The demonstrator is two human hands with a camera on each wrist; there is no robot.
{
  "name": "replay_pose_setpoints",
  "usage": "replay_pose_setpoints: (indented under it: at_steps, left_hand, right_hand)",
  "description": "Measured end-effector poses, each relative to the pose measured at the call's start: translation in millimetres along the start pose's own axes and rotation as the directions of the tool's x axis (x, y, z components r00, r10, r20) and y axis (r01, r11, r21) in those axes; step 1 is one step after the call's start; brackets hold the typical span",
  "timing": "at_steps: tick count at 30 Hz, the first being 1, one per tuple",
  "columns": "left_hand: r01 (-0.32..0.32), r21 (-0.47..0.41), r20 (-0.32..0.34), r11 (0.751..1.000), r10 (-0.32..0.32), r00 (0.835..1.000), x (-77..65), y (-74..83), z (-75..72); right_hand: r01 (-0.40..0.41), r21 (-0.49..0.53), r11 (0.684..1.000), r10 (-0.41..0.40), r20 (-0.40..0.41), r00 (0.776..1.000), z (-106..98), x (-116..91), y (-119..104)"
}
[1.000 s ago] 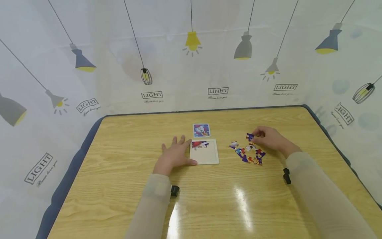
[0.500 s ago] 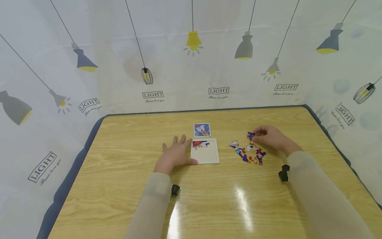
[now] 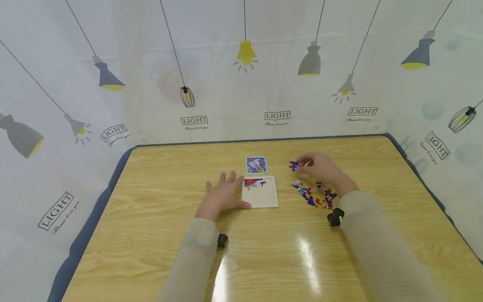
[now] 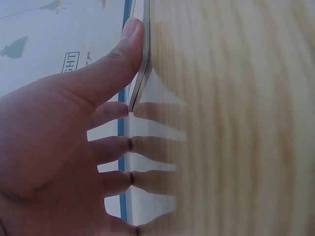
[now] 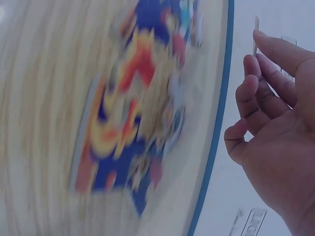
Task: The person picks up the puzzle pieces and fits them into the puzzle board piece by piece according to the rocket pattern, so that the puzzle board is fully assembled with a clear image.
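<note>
My right hand pinches a purple jigsaw puzzle piece between thumb and fingertips; in the right wrist view the piece shows edge-on, raised over the table. Below that hand lies a loose cluster of colourful puzzle pieces. My left hand rests with fingers spread at the left side of a cream puzzle tray. Its thumb lies on the tray's edge, and the other fingertips touch the table. Several joined pieces, red and purple, sit in the tray's upper left.
A square picture card of a white cartoon character lies just behind the tray. The wooden table has a dark blue edge, and a lamp-print curtain hangs around its back and sides.
My right hand has lifted the purple puzzle piece from the cluster and moved left with it toward the tray. The left hand stays in place on the tray.
</note>
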State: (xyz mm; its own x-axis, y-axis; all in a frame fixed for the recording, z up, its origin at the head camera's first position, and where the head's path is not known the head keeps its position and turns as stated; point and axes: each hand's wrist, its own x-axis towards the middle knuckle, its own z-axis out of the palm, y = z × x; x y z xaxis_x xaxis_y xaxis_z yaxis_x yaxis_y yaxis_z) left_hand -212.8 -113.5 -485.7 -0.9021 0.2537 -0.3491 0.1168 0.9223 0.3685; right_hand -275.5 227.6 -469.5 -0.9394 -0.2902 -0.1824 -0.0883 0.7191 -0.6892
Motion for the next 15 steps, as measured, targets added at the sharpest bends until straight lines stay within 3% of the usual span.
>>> replay_pose_setpoints:
  at_steps: [7,15]
  left_hand:
    - [0.002,0.007,0.002,1.0,-0.002,1.0,0.7,-1.1,0.3]
    - [0.002,0.007,0.005,1.0,-0.002,1.0,-1.6,0.5,-1.1]
  right_hand:
    - [0.053,-0.022,0.998,-0.052,0.038,0.998,26,10,-31]
    - [0.083,-0.013,0.996,-0.082,0.082,0.993,46,12,-46]
